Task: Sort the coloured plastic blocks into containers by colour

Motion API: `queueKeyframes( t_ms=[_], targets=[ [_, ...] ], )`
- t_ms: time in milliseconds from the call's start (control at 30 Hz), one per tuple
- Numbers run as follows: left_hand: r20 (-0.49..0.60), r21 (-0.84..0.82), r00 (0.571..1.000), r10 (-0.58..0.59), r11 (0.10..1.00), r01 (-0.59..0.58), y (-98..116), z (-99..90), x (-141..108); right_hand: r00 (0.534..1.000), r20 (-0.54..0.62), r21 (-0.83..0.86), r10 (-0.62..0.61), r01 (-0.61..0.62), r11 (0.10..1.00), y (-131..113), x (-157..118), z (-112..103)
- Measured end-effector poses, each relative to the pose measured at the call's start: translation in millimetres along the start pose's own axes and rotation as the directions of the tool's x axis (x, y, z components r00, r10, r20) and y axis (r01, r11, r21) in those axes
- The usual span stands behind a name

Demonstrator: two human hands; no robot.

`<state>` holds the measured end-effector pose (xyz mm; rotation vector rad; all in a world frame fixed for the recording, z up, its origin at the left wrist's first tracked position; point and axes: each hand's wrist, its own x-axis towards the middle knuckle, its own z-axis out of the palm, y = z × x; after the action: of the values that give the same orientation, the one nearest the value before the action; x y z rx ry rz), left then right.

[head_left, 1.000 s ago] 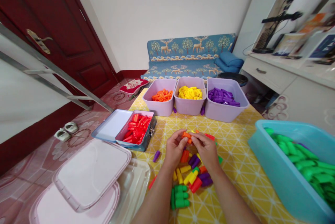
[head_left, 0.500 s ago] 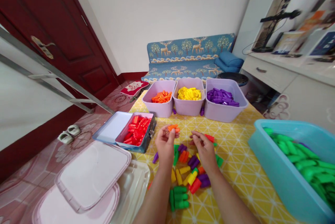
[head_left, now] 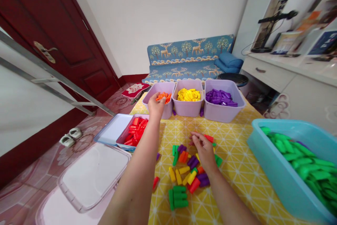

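My left hand point(head_left: 156, 107) reaches into the left lilac bin point(head_left: 167, 112), over its orange pieces point(head_left: 164, 96). Its thumb and fingers are apart, and the orange pieces show beside them. My right hand point(head_left: 204, 151) hovers above the loose pile, fingers bent and apart, with nothing visible in it. Small plastic pegs lie around it: a red one point(head_left: 209, 138) by the knuckles, purple ones point(head_left: 193, 162), yellow ones point(head_left: 178, 176), orange ones point(head_left: 183, 157) and a joined green group point(head_left: 180, 197). My right hand covers part of the pile.
Lilac bins with yellow pieces point(head_left: 189, 95) and purple pieces point(head_left: 220, 98) stand beside the orange one. A turquoise tub point(head_left: 273, 172) of green pieces sits at right. At left are an open case with red pieces point(head_left: 136, 130) and pale lids point(head_left: 94, 176).
My left hand has moved forward and left from above the pile, where it held orange pieces, to the orange bin. My right hand has stayed nearly in place.
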<state>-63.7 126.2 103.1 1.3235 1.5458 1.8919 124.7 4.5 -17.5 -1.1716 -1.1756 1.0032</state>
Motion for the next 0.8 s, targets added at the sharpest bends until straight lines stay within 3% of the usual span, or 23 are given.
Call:
queueKeyframes(
  t_ms=[100,167,267,367,467,567,633,733,800],
  targets=[
    [0.166,0.090,0.986,0.024,0.995,-0.040,5,-10.4,-31,1.000,-0.004,0.025,-0.002,0.002,1.000,0,1,0],
    [0.335,0.181,0.941,0.036,0.978,-0.102,7,-22.2,-66,1.000,0.001,0.045,-0.007,0.007,0.999,1,1,0],
    [0.585,0.402,0.807,-0.079,0.893,-0.204,7,-44.9,-117,1.000,0.009,0.056,-0.014,0.014,0.998,2,1,0],
    [0.755,0.513,0.600,-0.263,0.807,-0.292,9,-67.9,-152,1.000,0.010,0.069,-0.019,0.018,0.997,5,1,1],
    [0.794,0.550,0.508,-0.335,0.752,-0.364,15,-87.7,-174,1.000,0.011,0.090,-0.023,0.022,0.996,5,0,0],
    [0.793,0.586,0.483,-0.372,0.682,-0.436,16,-108.5,-202,1.000,0.017,0.099,-0.018,0.016,0.995,4,0,0],
    [0.786,0.606,0.496,-0.369,0.618,-0.501,8,-125.4,-226,1.000,0.018,0.101,-0.011,0.009,0.995,3,-1,-1],
    [0.754,0.643,0.577,-0.314,0.529,-0.554,-13,-151.9,-261,1.000,0.016,0.109,-0.009,0.007,0.994,2,-1,0],
    [0.720,0.662,0.656,-0.227,0.507,-0.552,-25,-164.2,-279,1.000,0.012,0.115,-0.011,0.010,0.993,1,-1,1]
  ],
)
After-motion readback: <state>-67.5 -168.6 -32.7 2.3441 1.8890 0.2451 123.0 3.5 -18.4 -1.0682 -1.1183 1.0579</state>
